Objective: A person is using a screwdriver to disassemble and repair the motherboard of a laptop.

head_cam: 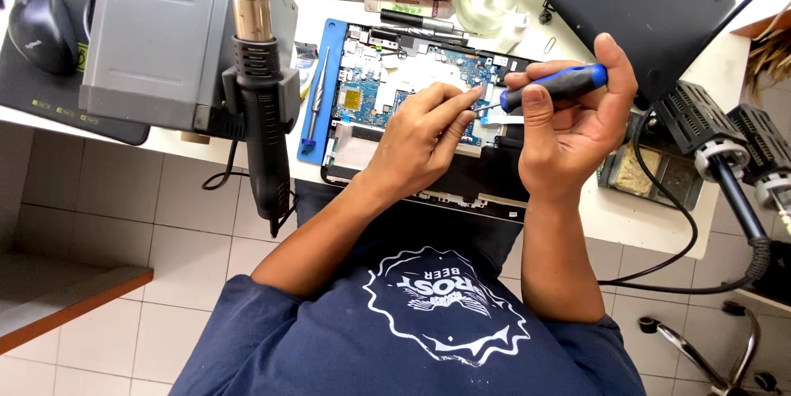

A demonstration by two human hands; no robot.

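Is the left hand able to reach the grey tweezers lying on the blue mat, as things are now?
Probably yes. The tweezers lie uncovered on the blue mat, just to the side of the left hand. Nothing stands between them, and the left hand holds no tool, only resting fingers on the circuit board.

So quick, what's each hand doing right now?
Left hand: fingers pinched together, pressing on the opened laptop; holding anything cannot be told.
Right hand: closed around a blue-and-black screwdriver.

A single head-worn camera looks steeply down from close above, over the person's chest, facing the white desk [643, 223] with tiled floor showing left and right.
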